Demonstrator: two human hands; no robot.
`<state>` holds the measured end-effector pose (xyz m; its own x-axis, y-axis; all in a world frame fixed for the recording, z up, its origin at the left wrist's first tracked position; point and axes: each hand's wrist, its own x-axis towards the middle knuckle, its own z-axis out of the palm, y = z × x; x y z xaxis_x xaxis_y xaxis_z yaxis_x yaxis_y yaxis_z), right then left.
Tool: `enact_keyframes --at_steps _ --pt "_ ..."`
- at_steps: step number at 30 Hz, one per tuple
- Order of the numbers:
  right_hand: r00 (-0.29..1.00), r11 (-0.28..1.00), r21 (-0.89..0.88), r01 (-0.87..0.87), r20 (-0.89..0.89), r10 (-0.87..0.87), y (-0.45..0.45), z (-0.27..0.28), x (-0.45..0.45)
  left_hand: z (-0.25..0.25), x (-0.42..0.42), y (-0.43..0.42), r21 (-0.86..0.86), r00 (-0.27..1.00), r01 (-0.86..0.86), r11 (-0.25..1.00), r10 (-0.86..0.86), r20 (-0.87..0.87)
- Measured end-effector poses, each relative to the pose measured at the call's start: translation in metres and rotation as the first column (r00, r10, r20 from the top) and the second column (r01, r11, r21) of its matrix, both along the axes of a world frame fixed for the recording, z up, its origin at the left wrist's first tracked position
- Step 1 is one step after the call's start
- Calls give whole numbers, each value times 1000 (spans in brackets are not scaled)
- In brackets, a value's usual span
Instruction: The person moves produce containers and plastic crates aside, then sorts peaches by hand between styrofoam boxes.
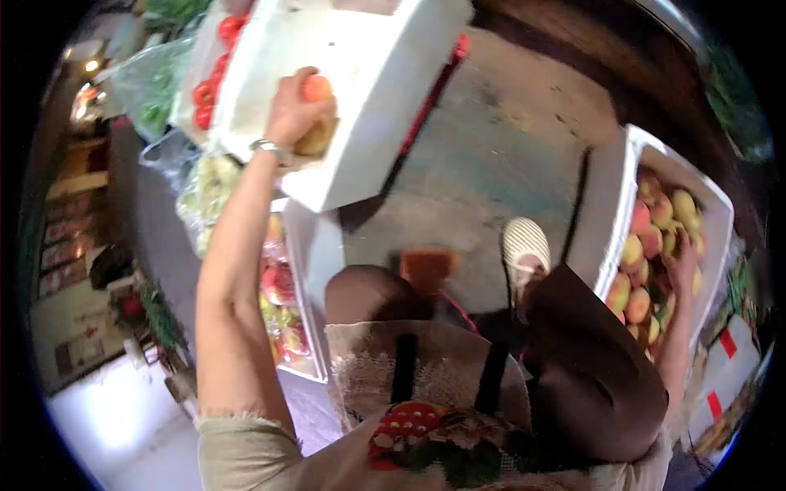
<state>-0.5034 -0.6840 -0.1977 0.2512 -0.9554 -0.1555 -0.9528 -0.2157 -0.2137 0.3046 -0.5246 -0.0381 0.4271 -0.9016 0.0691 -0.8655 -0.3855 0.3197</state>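
Note:
My left hand (pixel 296 110) is closed on an orange-red peach (pixel 317 87) inside a white foam box (pixel 360 106). Just below the palm, a yellowish peach (pixel 315 141) sits at the box's near end; whether the hand touches it I cannot tell. On the far right, my right hand (pixel 680 266) reaches into a second foam box (pixel 714 192) filled with red and yellow peaches (pixel 647 217). Its fingers look apart and lie against the fruit, partly blurred.
Red tomatoes (pixel 205 94) and bagged greens (pixel 155 90) stand left of the first box. Below it, another box (pixel 315 286) holds wrapped fruit (pixel 280 282). A reddish-brown block (pixel 430 270) lies on the floor between my knees, near my striped shoe (pixel 526 241).

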Motion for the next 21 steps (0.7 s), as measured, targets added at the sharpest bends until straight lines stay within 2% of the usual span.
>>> enact_keyframes --at_steps 1,3,4,5,6,8,10,11,12,14,15,16,18,19,20,21 --pt "999 1000 6 11 46 -11 2 4 1 6 -5 -4 60 995 -26 998 31 -91" --pt "989 999 -12 44 140 -42 7 22 21 -1 2 -5 57 998 14 998 -18 64" --pt "979 998 -36 60 198 -51 11 32 33 -1 4 -4 -19 985 32 999 -29 169" --pt "892 974 101 204 391 -227 18 53 53 12 -21 -8 -104 997 20 994 -13 72" --pt "734 919 251 305 552 -395 24 76 77 35 -46 -11 -183 1000 -6 983 2 -22" --pt "426 739 597 312 608 -670 29 116 117 74 -107 -11 -298 917 34 954 -149 -371" --pt "287 731 675 102 683 -671 43 157 167 101 -176 -3 -252 617 60 966 -234 -751" --pt "232 779 619 -93 775 -588 44 164 180 97 -200 -3 -245 347 152 958 -283 -894" --pt "152 802 528 -280 849 -506 45 169 192 90 -224 -4 -261 46 243 934 -280 -959" --pt "-38 766 416 -490 868 -495 54 198 223 84 -272 0 -155 -147 230 961 -123 -981" --pt "62 760 542 -358 826 -560 43 207 226 79 -285 5 -116 -334 141 983 -63 -940" --pt "111 822 540 -181 842 -528 29 188 222 76 -284 5 -104 -500 114 988 -33 -865" --pt "513 934 357 -2 802 -305 9 140 203 71 -252 3 -157 -757 118 981 -13 -653" --pt "610 929 370 11 734 -299 2 119 195 74 -236 5 -176 -779 94 980 -38 -626" --pt "699 923 383 24 654 -290 -4 99 188 91 -225 8 -96 -675 -29 995 -91 -732" --pt "768 928 373 19 589 -253 -9 81 184 99 -208 8 -116 -479 -131 985 -165 -862"
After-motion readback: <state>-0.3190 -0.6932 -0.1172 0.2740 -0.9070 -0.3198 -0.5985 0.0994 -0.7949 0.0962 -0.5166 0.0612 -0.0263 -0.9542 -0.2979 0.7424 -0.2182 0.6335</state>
